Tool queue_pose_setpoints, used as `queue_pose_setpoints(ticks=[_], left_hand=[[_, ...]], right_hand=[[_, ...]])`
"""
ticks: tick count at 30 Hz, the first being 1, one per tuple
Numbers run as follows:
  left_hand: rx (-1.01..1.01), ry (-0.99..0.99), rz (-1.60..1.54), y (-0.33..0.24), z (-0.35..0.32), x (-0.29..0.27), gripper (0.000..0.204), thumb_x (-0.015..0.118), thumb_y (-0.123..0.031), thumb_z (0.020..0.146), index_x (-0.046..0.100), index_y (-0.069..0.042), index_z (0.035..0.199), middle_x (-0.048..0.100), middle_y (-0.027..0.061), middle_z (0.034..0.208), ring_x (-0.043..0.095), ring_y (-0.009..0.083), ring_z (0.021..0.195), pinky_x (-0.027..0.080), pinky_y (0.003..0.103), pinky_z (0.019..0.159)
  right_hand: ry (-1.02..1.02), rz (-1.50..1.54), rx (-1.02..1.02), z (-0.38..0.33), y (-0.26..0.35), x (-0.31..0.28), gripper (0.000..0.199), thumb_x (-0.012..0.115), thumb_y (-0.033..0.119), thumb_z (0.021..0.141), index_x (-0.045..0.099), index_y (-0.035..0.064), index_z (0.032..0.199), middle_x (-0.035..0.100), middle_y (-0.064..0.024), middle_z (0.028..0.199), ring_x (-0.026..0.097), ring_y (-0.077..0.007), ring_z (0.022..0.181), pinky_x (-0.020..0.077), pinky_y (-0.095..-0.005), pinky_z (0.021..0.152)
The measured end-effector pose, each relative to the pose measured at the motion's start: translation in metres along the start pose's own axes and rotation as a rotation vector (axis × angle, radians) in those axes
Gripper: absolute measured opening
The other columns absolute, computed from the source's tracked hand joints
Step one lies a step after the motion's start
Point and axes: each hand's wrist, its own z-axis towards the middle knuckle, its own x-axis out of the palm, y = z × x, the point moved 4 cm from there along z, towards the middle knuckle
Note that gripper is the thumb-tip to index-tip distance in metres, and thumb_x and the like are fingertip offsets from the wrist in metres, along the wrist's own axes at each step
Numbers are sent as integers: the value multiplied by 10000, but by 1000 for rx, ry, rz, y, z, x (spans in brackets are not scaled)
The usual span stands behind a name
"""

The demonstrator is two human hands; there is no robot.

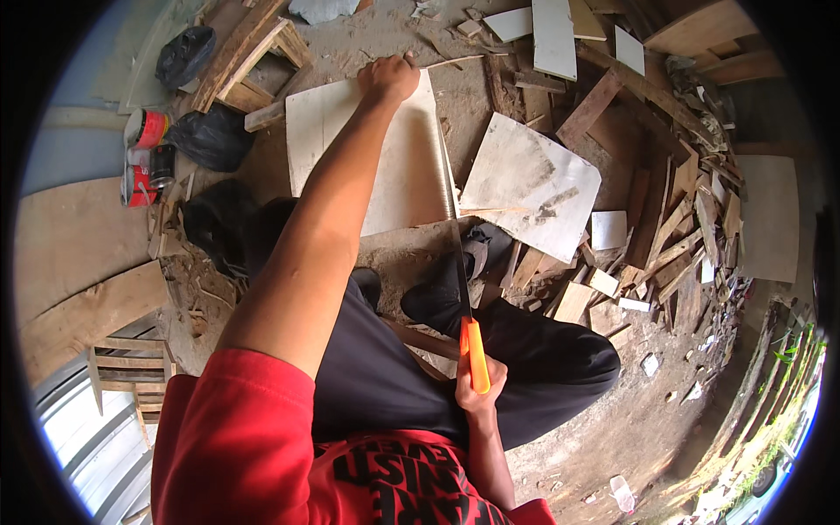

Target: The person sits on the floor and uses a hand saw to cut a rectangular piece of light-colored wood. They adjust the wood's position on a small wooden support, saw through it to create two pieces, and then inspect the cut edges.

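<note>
A pale wooden board lies in front of me, near my feet. My left hand presses down at its far edge, with the fingers curled over that edge. In my right hand is the orange handle of a handsaw, gripped close to my lap. The saw's blade points away from me and meets the board at its near right corner. Further along, the blade lies against the board's right edge. How deep it sits in the wood I cannot tell.
Right of the saw lies a stained white panel. Beyond it is a heap of wood offcuts. Red and black cans and black plastic bags stand at the left, with a wooden frame at far left. My bent legs flank the saw.
</note>
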Motion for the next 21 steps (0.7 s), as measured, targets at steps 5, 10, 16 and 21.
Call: queue_pose_setpoints(ticks=[5,10,16,21], left_hand=[[97,87,70,1,9,-5,484,344,-369,939,700,-58,1045,661,175,1140,623,331,1087,459,436,963],[37,106,47,1,3,-6,408,401,-293,875,714,-96,1046,667,141,1148,631,299,1092,482,402,947],[75,127,3,1,6,-4,475,342,-359,921,663,-62,1107,627,167,1209,593,362,1120,452,452,970],[23,119,34,4,1,4,424,374,-309,899,688,-110,1102,645,143,1194,608,307,1128,456,407,980]], right_hand=[[23,131,47,32,18,0,112,588,22,735,529,22,639,491,-96,531,492,-229,412,389,-329,422],[-14,56,-20,9,1,1,72,594,25,693,537,9,652,485,-84,534,505,-239,428,422,-343,457],[-5,69,19,11,-5,2,69,583,24,692,532,30,645,461,-80,523,470,-248,413,383,-331,438],[-10,3,-1,0,8,-7,33,583,24,695,558,18,674,496,-91,535,509,-252,417,414,-327,442]])
